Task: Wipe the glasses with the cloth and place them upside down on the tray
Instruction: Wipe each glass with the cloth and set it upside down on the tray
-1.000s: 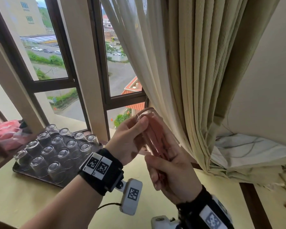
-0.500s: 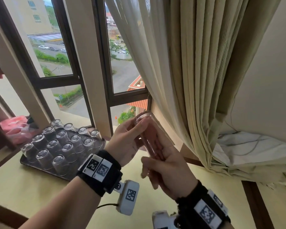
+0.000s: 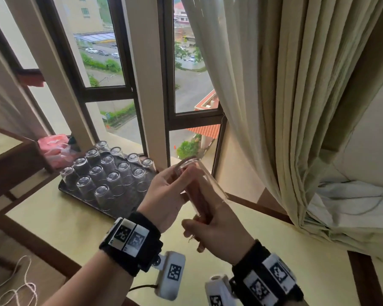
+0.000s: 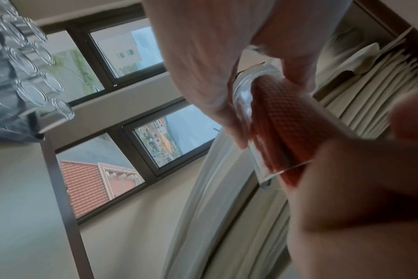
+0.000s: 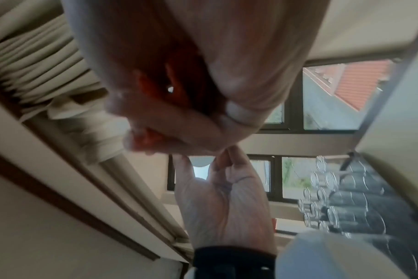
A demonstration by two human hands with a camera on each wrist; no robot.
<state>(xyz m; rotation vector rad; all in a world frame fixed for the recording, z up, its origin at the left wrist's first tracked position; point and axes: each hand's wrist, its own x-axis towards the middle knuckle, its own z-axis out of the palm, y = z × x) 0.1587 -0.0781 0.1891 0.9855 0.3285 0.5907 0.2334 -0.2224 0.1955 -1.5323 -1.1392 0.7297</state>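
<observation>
**Glass held over the table's right half, cloth pushed inside**

At the middle of the head view the left hand (image 3: pixel 166 195) curls round the base end of a clear glass (image 3: pixel 202 186), thumb on its side; the glass lies tilted, its open rim toward the right hand (image 3: pixel 217 230); that hand's fingers are closed on a reddish cloth (image 4: pixel 286 128), which fills the inside of the glass and comes out past the rim; both hands hang above the pale table (image 3: pixel 53 219), touching nothing on it; bare tabletop shows below and to the right of them. At centre left a dark tray (image 3: pixel 63 187) sits against the window sill, near the table's far edge, packed with upside-down glasses (image 3: pixel 111 171); its nearest corner lies just beside the left wrist. A window frame (image 3: pixel 150 85) stands behind the tray; a curtain (image 3: pixel 285 96) hangs close at the right of the glass; a pink bag (image 3: pixel 53 149) lies left of the tray; white string (image 3: pixel 20 290) trails at lower left.
</observation>
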